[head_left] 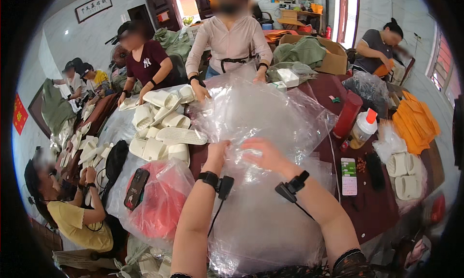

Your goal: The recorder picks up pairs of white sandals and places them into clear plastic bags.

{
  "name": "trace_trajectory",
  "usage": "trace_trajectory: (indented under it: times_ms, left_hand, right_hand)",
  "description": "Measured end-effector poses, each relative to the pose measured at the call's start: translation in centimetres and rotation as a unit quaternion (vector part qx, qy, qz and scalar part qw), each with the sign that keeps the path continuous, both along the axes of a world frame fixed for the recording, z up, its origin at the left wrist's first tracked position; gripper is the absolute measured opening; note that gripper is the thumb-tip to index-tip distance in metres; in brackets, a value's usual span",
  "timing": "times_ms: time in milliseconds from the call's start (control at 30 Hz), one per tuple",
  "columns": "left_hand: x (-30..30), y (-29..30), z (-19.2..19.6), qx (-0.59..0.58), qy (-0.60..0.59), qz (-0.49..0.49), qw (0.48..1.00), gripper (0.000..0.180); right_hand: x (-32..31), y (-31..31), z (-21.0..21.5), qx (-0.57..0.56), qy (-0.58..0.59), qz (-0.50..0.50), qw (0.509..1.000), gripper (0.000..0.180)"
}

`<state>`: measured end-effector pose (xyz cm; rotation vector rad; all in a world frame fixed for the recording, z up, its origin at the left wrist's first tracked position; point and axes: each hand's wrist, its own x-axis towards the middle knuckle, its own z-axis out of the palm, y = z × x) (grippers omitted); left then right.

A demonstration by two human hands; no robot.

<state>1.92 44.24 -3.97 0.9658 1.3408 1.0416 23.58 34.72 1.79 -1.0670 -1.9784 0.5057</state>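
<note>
Large clear plastic bags (266, 225) lie in a layered stack in front of me, and another clear bag (261, 104) spreads across the far side. My left hand (219, 151) is closed at the seam between them, its fingers curled on the plastic. Just to its right, my right hand (265, 153) reaches over the film with fingers stretched out and apart, holding nothing. A pile of cream slippers (162, 128) sits beyond my left hand. Across the table, a person in a light pink shirt rests both hands (200, 92) on the far bag.
Left of my forearm is a clear bag with pink-red contents (159, 196), a dark phone (137, 188) on top. To the right are a lit phone (348, 176), a red cylinder (348, 114), a jar (362, 128), orange bags (415, 121) and bagged slippers (405, 176). Co-workers surround the tables.
</note>
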Motion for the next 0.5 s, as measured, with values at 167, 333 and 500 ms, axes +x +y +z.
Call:
trace_trajectory:
  times_ms: [167, 333, 500]
  left_hand:
    - [1.2, 0.8, 0.2, -0.076, -0.132, -0.006, 0.988, 0.016]
    - [2.6, -1.4, 7.5, -0.003, -0.185, -0.078, 0.98, 0.024]
    - [2.0, 1.6, 11.8, 0.116, -0.185, -0.044, 0.975, 0.026]
  right_hand:
    - [9.8, -0.2, -3.3, 0.009, -0.052, -0.357, 0.932, 0.059]
    - [13.6, -1.2, -6.0, -0.067, -0.184, -0.298, 0.934, 0.047]
    - [12.4, 0.0, -4.5, -0.031, -0.038, -0.317, 0.947, 0.026]
